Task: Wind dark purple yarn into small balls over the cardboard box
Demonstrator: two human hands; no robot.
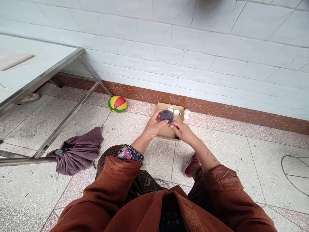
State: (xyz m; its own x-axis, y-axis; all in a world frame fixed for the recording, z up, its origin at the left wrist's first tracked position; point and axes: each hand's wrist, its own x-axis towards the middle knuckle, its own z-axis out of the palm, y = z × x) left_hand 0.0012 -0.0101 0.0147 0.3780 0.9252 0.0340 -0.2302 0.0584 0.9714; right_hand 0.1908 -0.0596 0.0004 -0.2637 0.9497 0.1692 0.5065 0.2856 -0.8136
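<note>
A ball of dark purple-grey yarn (166, 116) is gripped in my left hand (153, 125), its thumb across the front and its fingers behind. At the ball's lower right edge, my right hand (181, 130) is closed in a pinch. A bit of dark yarn shows at its fingertips, though the strand itself is hard to follow. Both hands are above a shallow cardboard box (164, 132) on the floor. Inside the box, white balls of yarn (176, 111) lie toward the back, and a small dark item (177, 137) rests at the front right corner, partly hidden by my right hand.
More small white balls (186, 113) lie right of the box by the tiled wall (169, 54). Leftward are a colourful ball (117, 104), a folded purple umbrella (79, 151) and a metal-framed table (48, 69). A wire frame (293, 174) is at far right.
</note>
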